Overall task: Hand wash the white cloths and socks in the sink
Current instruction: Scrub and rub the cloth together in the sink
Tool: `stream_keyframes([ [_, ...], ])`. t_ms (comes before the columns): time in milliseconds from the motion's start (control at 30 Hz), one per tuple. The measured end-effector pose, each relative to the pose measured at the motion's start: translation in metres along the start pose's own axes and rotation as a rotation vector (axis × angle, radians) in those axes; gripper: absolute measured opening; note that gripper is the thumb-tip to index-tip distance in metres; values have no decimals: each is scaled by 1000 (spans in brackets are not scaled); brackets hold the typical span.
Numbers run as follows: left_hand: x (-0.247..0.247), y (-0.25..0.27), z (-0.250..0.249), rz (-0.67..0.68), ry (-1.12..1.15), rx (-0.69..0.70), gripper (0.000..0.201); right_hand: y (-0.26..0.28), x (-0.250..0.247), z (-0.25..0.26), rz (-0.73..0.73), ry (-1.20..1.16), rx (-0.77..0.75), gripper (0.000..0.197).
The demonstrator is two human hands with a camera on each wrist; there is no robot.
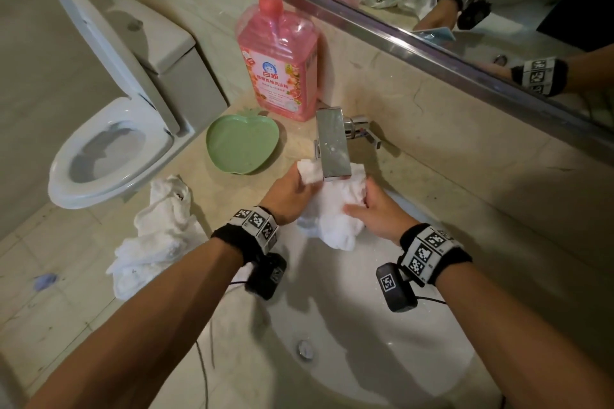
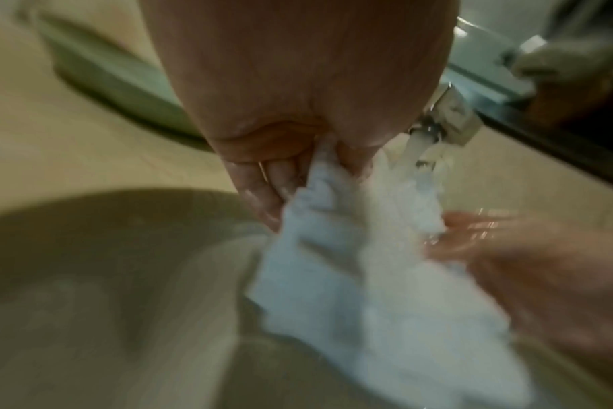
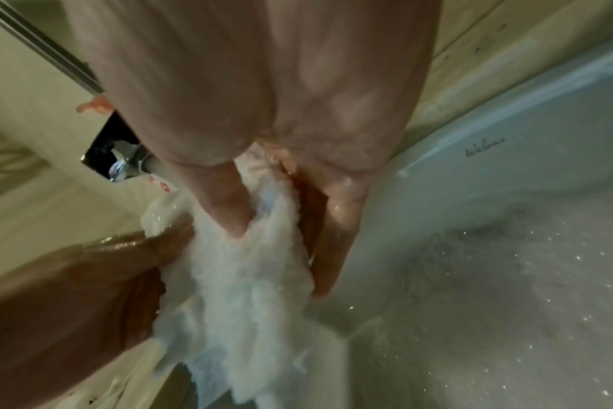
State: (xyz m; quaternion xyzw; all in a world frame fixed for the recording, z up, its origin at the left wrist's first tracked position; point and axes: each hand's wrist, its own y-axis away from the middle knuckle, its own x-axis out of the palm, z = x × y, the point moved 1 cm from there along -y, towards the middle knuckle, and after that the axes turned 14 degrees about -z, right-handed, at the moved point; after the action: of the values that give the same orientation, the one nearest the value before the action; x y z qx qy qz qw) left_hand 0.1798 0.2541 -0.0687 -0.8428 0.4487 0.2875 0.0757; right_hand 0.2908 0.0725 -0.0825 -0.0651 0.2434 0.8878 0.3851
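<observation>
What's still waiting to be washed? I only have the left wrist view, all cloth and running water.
Observer: A pile of white cloths lies on the counter, left of the sink.
Operator: Where's the soap?
Observer: A pink pump bottle stands behind the green dish, left of the tap.
Operator: Is the right hand gripping?
Observer: Yes. The right hand pinches the wet cloth between thumb and fingers.

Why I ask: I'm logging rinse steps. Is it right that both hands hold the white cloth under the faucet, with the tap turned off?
Not quite: the tap is running. The left wrist view shows water pouring from the faucet onto the white cloth. The rest stands: left hand and right hand both hold it.
</observation>
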Motion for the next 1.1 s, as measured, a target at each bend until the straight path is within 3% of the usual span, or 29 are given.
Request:
stream_keyframes([
  [100,-13,1,8,8,-79,19,32,-3,0,2,72,111,-18,55],
  [233,-24,4,13,160,158,-24,20,-9,3,4,20,117,-56,20],
  [333,-31,6,15,284,231,-122,35,-12,5,8,-33,79,-98,33],
  [433,-33,4,10,399,311,-329,19,-16,2,9,-65,79,-135,41],
  [500,-31,0,5,411,262,-376,25,-18,0,10,-29,73,-168,40],
  [600,-18,-9,0,416,-233,-112,36,-15,-1,17,66,86,-193,39],
  [667,-6,-11,-1,313,-468,6,55,-12,-2,21,126,130,-161,38],
  [767,3,-13,0,199,-444,66,59,-6,-4,23,160,56,-56,35],
  [833,1,-13,0,160,-388,82,57,-5,-4,24,85,39,-69,49],
  [900,-3,-11,-2,121,-339,131,54,-9,-2,22,76,232,-156,68],
  [1000,-6,-8,-3,149,-327,180,55,-13,5,19,49,454,-245,45],
  [1100,-8,-8,-5,263,-285,52,67,-13,13,20,-88,522,-400,27],
])
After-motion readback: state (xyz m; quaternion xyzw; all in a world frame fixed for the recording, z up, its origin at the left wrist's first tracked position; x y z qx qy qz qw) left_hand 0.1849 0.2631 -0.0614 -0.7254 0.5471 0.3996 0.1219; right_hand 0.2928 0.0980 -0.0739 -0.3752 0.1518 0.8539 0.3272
